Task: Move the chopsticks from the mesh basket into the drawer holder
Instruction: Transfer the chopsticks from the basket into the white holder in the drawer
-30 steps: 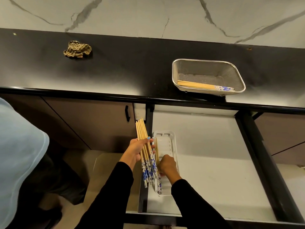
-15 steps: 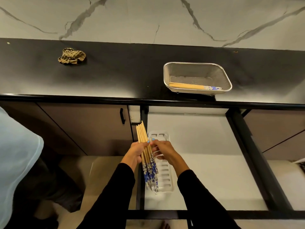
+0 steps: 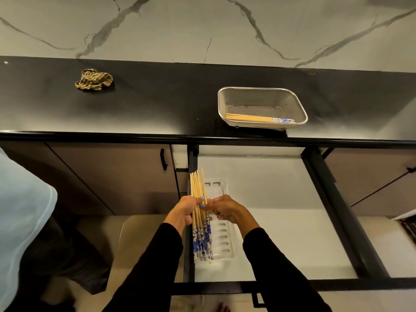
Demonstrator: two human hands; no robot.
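Note:
My left hand grips a bundle of wooden chopsticks with blue-and-white patterned ends, held lengthwise over the left edge of the open drawer. My right hand pinches one chopstick at the bundle's right side, its tip standing a little apart from the others. Under both hands lies the white slotted drawer holder, at the drawer's left. On the black counter stands the metal mesh basket, and a few more chopsticks lie along its near wall.
The open drawer has a white floor and a black frame. A crumpled striped cloth lies on the counter at the left. A person in a light blue garment stands close at the left. Cabinet doors flank the drawer.
My right hand rose from the holder to the bundle and now pinches one chopstick, pulling it slightly apart. The left hand kept hold of the bundle.

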